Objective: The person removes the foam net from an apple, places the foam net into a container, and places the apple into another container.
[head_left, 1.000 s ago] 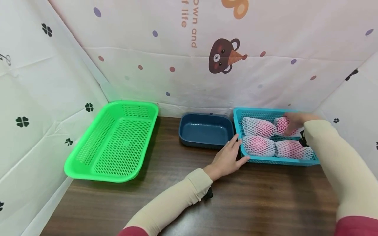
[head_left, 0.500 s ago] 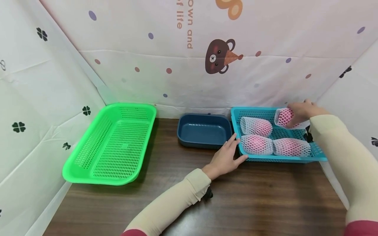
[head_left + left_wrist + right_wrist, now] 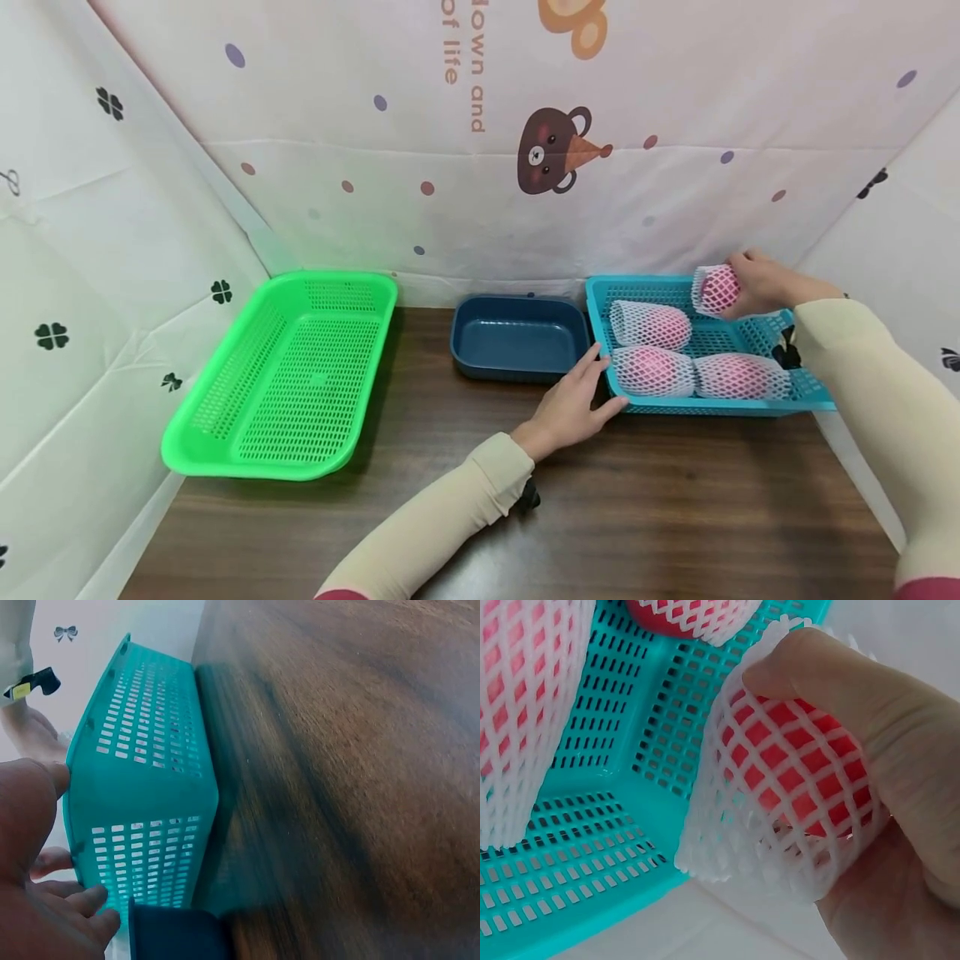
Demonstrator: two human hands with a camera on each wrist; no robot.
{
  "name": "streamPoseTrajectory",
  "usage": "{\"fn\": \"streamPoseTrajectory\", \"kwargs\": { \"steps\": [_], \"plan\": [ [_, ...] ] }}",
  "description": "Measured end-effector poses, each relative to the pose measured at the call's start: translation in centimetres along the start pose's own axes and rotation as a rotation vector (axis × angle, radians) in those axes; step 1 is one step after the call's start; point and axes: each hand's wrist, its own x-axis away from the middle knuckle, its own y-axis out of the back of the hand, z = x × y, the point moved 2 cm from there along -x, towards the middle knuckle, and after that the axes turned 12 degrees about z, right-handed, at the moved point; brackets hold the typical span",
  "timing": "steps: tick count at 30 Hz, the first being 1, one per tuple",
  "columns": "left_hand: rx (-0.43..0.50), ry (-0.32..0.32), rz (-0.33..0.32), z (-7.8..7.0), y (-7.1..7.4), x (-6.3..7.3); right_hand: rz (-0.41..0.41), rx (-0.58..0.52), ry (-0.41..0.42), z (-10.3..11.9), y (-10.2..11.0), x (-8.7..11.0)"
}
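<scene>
Holding | right hand (image 3: pixel 763 285) | netted red item (image 3: pixel 795 769) within its grasp

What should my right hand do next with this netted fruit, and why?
I'd probably lift the foam-netted fruit a little higher, clear of the blue basket: your right hand grips it, but in the head view it overlaps the back rim. Your left hand touches the basket's left end, perhaps steadying it.

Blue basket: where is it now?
In the head view, the blue basket sits right of center on the table, beside the dark blue tray and left hand.
</scene>
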Motion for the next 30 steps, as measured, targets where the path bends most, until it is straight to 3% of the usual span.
{"fn": "streamPoseTrajectory", "kwargs": {
  "steps": [17,30],
  "plan": [
    [-0.045,-0.045,-0.006,1.0,0.8,-0.4,-0.09,0.044,0.068,1.4,0.3,1.2],
    [-0.057,-0.132,-0.148,1.8,1.8,0.2,-0.087,-0.022,0.092,1.5,0.0,2.4]
  ]
}}
